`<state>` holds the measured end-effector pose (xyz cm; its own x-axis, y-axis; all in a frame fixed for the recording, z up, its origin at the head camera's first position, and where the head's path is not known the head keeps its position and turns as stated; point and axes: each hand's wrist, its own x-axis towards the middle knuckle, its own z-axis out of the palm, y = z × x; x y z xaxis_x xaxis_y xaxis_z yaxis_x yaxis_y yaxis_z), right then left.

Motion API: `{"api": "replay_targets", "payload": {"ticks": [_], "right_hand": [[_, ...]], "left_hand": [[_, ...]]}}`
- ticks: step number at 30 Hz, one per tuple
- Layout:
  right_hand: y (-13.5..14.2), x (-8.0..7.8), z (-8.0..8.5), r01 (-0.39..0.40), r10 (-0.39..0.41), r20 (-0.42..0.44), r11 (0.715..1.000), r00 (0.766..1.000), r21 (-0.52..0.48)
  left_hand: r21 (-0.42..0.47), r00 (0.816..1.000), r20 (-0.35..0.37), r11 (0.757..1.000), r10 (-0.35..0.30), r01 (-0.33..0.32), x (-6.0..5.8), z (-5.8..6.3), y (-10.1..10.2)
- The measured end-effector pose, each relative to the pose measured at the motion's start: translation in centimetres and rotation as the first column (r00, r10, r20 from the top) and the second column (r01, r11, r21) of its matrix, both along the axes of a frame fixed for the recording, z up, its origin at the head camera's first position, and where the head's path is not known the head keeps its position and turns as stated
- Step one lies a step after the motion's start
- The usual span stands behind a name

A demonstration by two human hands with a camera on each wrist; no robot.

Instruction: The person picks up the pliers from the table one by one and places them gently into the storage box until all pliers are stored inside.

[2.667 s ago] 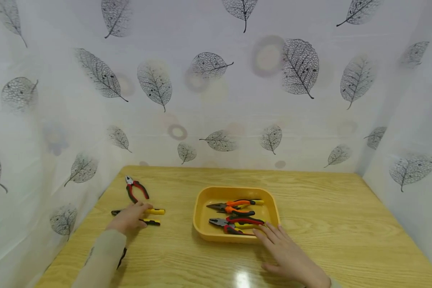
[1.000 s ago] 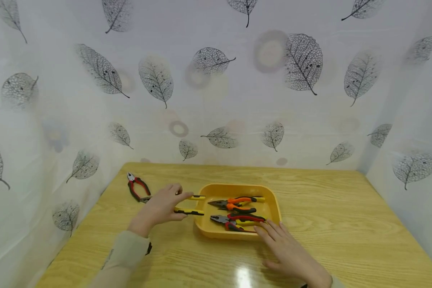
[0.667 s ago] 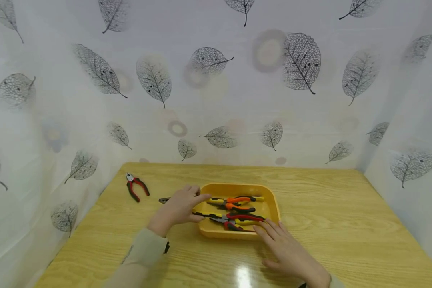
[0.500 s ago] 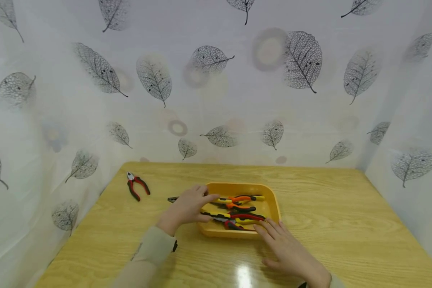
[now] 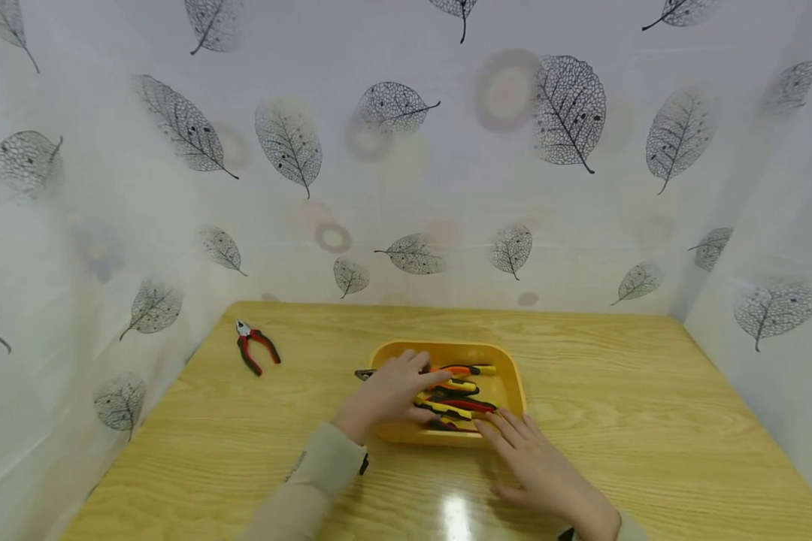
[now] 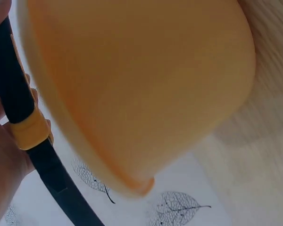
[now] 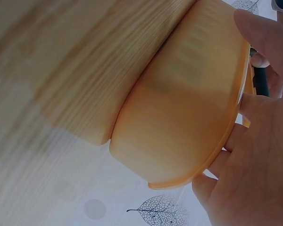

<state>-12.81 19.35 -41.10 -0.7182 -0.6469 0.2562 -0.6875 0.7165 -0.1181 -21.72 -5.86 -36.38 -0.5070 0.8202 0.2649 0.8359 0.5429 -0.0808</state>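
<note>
My left hand (image 5: 387,392) grips a pair of pliers (image 5: 364,374) with yellow-and-black handles over the left part of a yellow tray (image 5: 446,345). The dark pliers' tip sticks out past the tray's left rim, and the handles reach over the tools inside. The left wrist view shows a black handle (image 6: 12,80) with a yellow band at the fingers. My right hand (image 5: 541,466) rests with extended fingers on the tray's front right rim. Orange-and-black pliers (image 5: 463,370) and red-and-black pliers (image 5: 474,404) lie in the tray, partly covered by the left hand and held pliers.
Another pair of red-and-black pliers (image 5: 260,342) lies spread at the back left of the wooden table (image 5: 616,391). A pale curtain with leaf prints (image 5: 413,188) hangs behind and along both sides.
My left hand has picked up the yellow-and-black pliers from the table's left side and carried them right, over the tray. The right hand has stayed at the rim.
</note>
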Motion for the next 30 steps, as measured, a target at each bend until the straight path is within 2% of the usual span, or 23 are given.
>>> {"api": "replay_targets", "payload": {"ticks": [5, 15, 19, 22, 26, 30], "right_hand": [[0.0, -0.1, 0.0, -0.018, 0.018, -0.021, 1.000, 1.000, 0.010], [0.1, 0.0, 0.2, -0.005, 0.005, 0.008, 1.000, 1.000, 0.012], [0.2, 0.0, 0.1, -0.015, 0.015, -0.030, 1.000, 0.999, 0.007], [0.3, -0.1, -0.1, -0.021, 0.021, -0.054, 1.000, 0.998, 0.011], [0.3, -0.2, -0.2, -0.030, 0.031, -0.065, 0.999, 0.997, 0.018], [0.2, -0.2, -0.3, -0.035, 0.036, -0.068, 0.999, 0.997, 0.013]], "left_hand": [[-0.004, 1.000, 0.013, 1.000, 0.011, -0.011, 0.2, -0.4, 1.0], [-0.021, 0.999, 0.024, 0.999, 0.044, -0.044, 0.3, -1.3, 1.8], [-0.010, 0.998, 0.045, 0.999, 0.050, -0.050, 0.0, -1.8, 1.9], [0.001, 0.994, 0.091, 0.998, 0.063, -0.063, -0.1, -2.3, 1.9], [-0.010, 0.984, 0.146, 0.995, 0.098, -0.098, -0.2, -2.8, 2.0], [-0.061, 0.982, 0.132, 0.989, 0.139, -0.132, -0.2, -3.1, 2.1]]}}
